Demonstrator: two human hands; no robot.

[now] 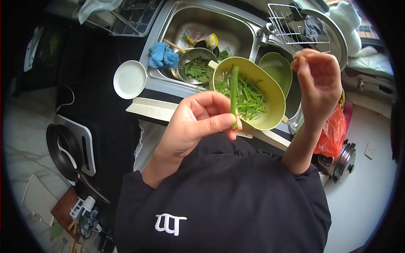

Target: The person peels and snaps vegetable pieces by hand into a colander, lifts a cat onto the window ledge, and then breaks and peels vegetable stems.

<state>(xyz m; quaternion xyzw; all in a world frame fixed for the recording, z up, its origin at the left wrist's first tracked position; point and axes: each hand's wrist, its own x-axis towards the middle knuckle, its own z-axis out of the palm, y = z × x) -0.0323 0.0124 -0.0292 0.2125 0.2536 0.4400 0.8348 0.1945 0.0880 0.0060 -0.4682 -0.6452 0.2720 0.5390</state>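
Note:
A short green vegetable stem [234, 90] stands upright between the thumb and fingers of my left hand [192, 118]. Just behind it, a yellow-green colander [275, 103] with handles holds many cut green stems [253, 100]. My right hand [319, 76] is raised to the right of the colander, thumb and fingertips pinched together. Whether anything small is caught in that pinch is hard to make out. Left of the colander, a metal bowl [182, 67] contains green leaves and trimmings [197, 71].
The sink [179, 23] holds scraps and wrappers. A blue cloth [162, 55] and white plate [130, 79] are at its left. A green basin [278, 69] and wire rack [291, 21] stand right, above a red bag [331, 135] and cooker [342, 162]. A frying pan [59, 147] lies left.

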